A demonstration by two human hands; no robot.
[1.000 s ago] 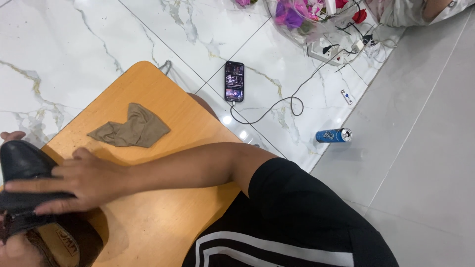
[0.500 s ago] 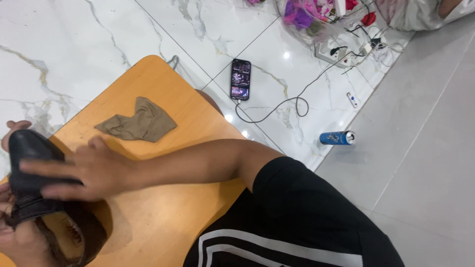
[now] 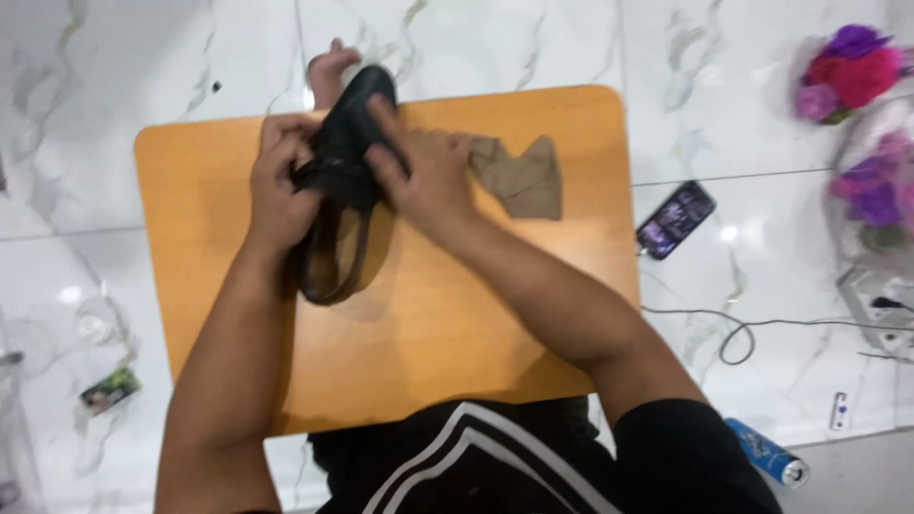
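Note:
A black shoe (image 3: 354, 119) with a brown inside lies on a small orange wooden table (image 3: 476, 305), toe pointing away from me. My left hand (image 3: 283, 186) grips its laced middle from the left side. My right hand (image 3: 419, 171) presses on the upper from the right, fingers over the tongue area. A crumpled brown cloth (image 3: 524, 176) lies on the table just right of my right hand. A bare foot (image 3: 328, 71) shows beyond the table's far edge, behind the shoe's toe.
The table stands on a white marble floor. A phone (image 3: 674, 219) lies on the floor to the right with a cable (image 3: 762, 328) running to a power strip (image 3: 881, 305). A blue can (image 3: 769, 454) lies near my right side. Purple and pink flowers (image 3: 852, 76) are at the far right.
The view has swung round, so the table now sits square in front of me. The shoe and both hands have shifted from the left edge toward the middle of the table.

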